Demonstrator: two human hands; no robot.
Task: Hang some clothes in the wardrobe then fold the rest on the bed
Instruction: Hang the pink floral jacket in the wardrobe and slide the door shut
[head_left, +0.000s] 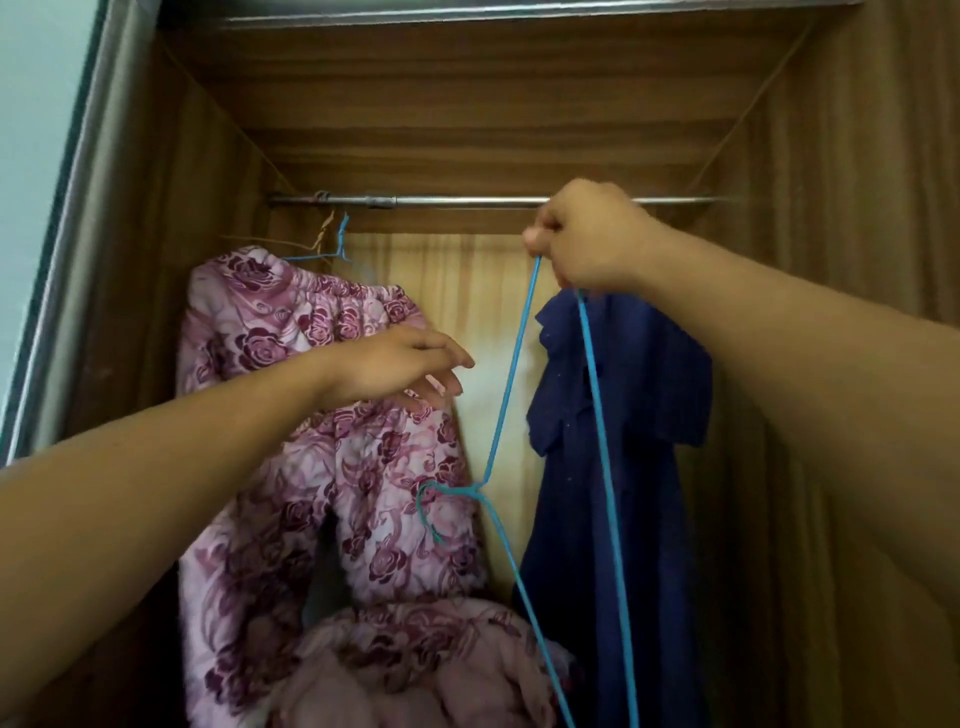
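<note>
Clothes hung in the wardrobe (156, 260) before us, its wood-grain walls closing in on both sides and a metal rail (457, 200) crossing the back near the top.

Our right hand (587, 239) was raised just in front of the rail, its fingers curled tight and pinching the wire of a blue hanger (480, 489). The hanger was turned over: two long wires ran down from the hand, and the twisted neck and hook sat low, in the gap between the two hanging garments. A navy garment (628, 415) dropped straight down from under that same hand, behind the right-hand wire. We could not tell whether it hung from the hand, the hanger or the rail.

Our left hand (400, 369) was lower and well apart from the hanger, its fingers straight and spread a little, holding nothing. It hovered in front of a pair of pink floral trousers (291, 467). These hung at the left end of the rail from a second blue hanger (340, 244), the legs falling down to a heap of pink clothes (415, 670) on the wardrobe floor.
</note>
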